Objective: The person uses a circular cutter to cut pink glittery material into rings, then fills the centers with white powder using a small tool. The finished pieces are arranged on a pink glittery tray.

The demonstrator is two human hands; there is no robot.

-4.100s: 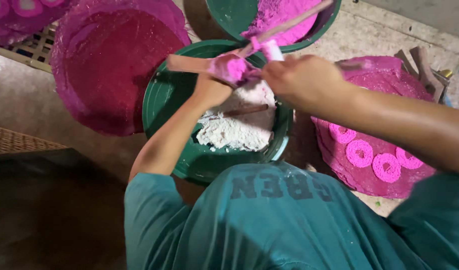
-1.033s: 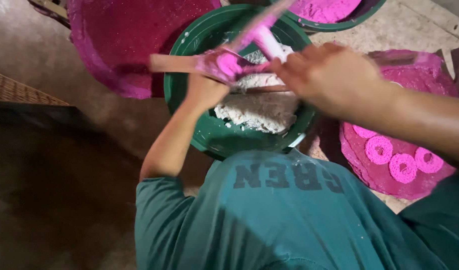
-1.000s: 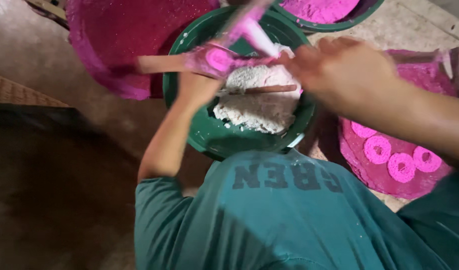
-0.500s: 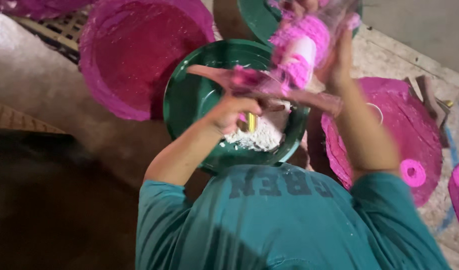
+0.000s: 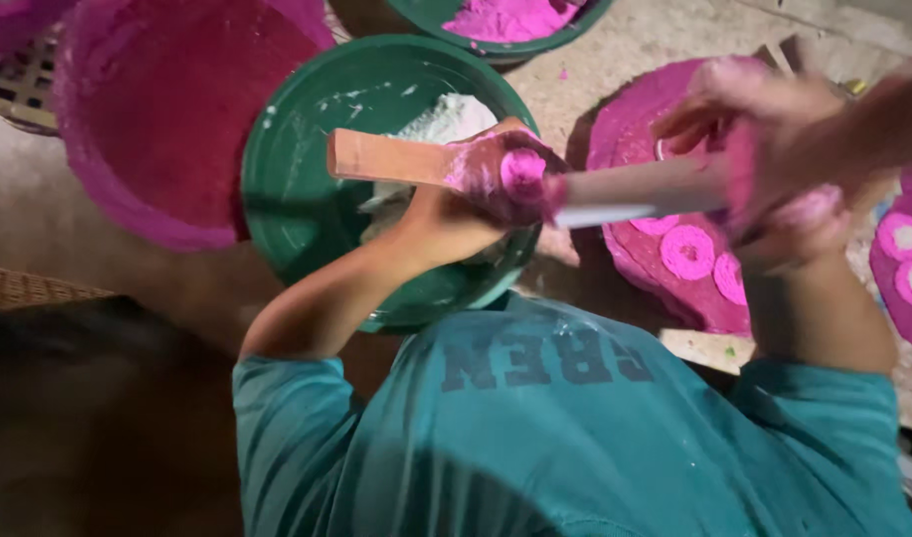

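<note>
Left hand [image 5: 476,194] is gripping a flat wooden paddle-shaped mould stick [image 5: 391,159], grip clamped around its pink-stained end, held over the green round plastic basin [image 5: 307,209]. A small round pink dough lump [image 5: 523,171] is sitting at the left hand's fingers, right where the stick meets a pale cylindrical tube [image 5: 635,189]. Right hand [image 5: 774,164], dusted in pink powder and motion-blurred, is closing its grip around the far end of that tube, holding it roughly level above the pink round tray [image 5: 625,119]. The tube is running between both hands, touching the pink lump on the left side.

The green basin is holding white powdery flour [image 5: 446,114] in its upper right part, partly hidden by the left hand. To the left of it a large magenta-coated round basin [image 5: 158,109] is lying on the floor, just beside the green one. At the top edge a second green bowl with pink powder [image 5: 505,18] is showing. 3 pink ring-shaped pieces with white centres [image 5: 687,251] are lying on the pink tray under the right hand; more rings [image 5: 908,239] are showing at the right edge. The person is wearing a teal shirt [image 5: 575,428].
</note>
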